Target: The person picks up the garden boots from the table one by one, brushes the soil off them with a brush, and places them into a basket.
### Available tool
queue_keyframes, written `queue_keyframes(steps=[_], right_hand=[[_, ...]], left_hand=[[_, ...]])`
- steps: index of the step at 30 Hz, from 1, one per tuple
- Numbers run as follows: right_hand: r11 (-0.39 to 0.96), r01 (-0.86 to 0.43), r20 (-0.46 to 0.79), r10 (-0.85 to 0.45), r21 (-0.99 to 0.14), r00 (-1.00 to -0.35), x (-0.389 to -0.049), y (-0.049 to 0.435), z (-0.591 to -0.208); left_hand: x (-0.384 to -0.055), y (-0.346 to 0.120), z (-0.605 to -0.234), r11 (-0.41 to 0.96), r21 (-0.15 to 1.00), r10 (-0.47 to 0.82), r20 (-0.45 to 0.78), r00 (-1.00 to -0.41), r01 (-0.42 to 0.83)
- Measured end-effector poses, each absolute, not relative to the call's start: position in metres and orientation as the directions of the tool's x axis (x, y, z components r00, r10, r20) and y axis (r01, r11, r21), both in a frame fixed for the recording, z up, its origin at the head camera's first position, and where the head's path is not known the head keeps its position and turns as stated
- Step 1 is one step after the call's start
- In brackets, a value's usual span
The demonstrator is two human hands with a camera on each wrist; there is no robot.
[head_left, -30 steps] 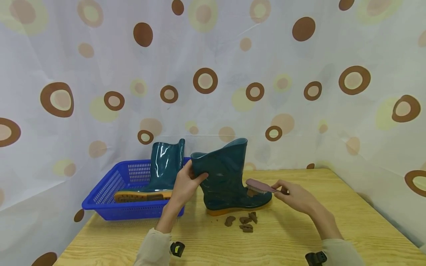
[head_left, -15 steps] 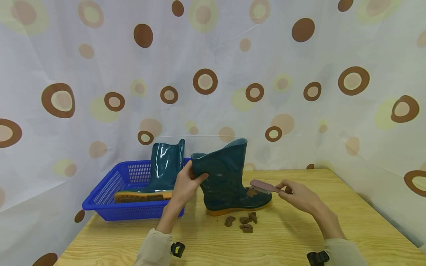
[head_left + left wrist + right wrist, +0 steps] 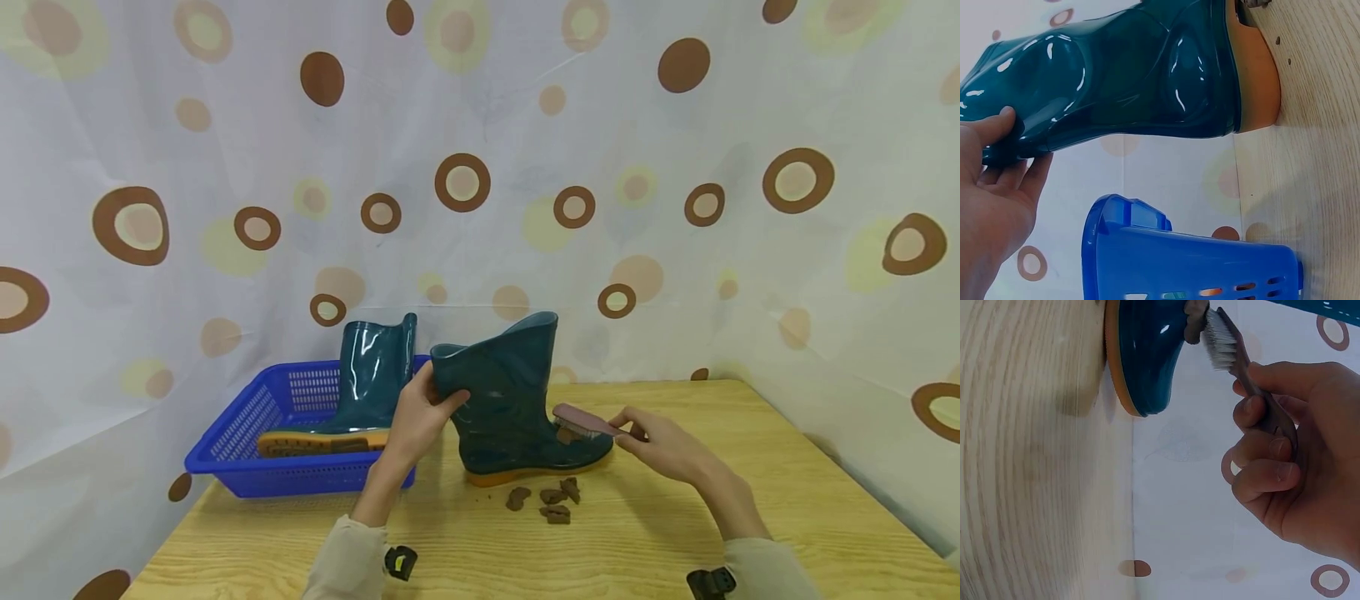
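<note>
A dark green rubber boot (image 3: 498, 408) with an orange sole stands upright on the table, toe to the right. My left hand (image 3: 423, 414) grips the back of its shaft near the top, thumb on the near side. In my right hand (image 3: 663, 442) is a mauve scrub brush (image 3: 585, 418), held by its handle. Its pale bristles (image 3: 1219, 340) face a brown clump of mud (image 3: 1195, 320) on the boot's instep, right at the clump in the right wrist view. Several brown mud lumps (image 3: 555, 514) lie on the table in front of the boot.
A blue plastic basket (image 3: 315, 483) stands on the left of the wooden table (image 3: 675, 533). It holds a second green boot (image 3: 371, 375), whose orange sole faces forward. A spotted curtain (image 3: 480, 108) hangs behind the table.
The brush shifted slightly right and away from the instep, then came back left onto the mud clump. My left hand and the boot have stayed in place.
</note>
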State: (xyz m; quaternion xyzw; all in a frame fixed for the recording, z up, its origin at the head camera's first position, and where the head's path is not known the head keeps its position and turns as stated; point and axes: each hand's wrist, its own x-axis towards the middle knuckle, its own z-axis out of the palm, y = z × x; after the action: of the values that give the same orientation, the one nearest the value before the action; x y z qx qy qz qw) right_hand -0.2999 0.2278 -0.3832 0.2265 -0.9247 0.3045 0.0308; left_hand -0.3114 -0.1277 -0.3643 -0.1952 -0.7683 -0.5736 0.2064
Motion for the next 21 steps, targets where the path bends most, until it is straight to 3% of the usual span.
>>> queue_keyframes(steps=[9, 21], right_hand=[[0.720, -0.408, 0.167, -0.384, -0.562, -0.908, -0.300, 0.237, -0.384], [0.689, -0.443, 0.210, -0.399, -0.573, -0.892, -0.304, 0.244, -0.384]], left_hand=[[-0.310, -0.124, -0.363, 0.286, 0.814, 0.042, 0.516, -0.856, 0.505], [-0.311, -0.129, -0.364, 0.269, 0.794, 0.074, 0.547, -0.834, 0.545]])
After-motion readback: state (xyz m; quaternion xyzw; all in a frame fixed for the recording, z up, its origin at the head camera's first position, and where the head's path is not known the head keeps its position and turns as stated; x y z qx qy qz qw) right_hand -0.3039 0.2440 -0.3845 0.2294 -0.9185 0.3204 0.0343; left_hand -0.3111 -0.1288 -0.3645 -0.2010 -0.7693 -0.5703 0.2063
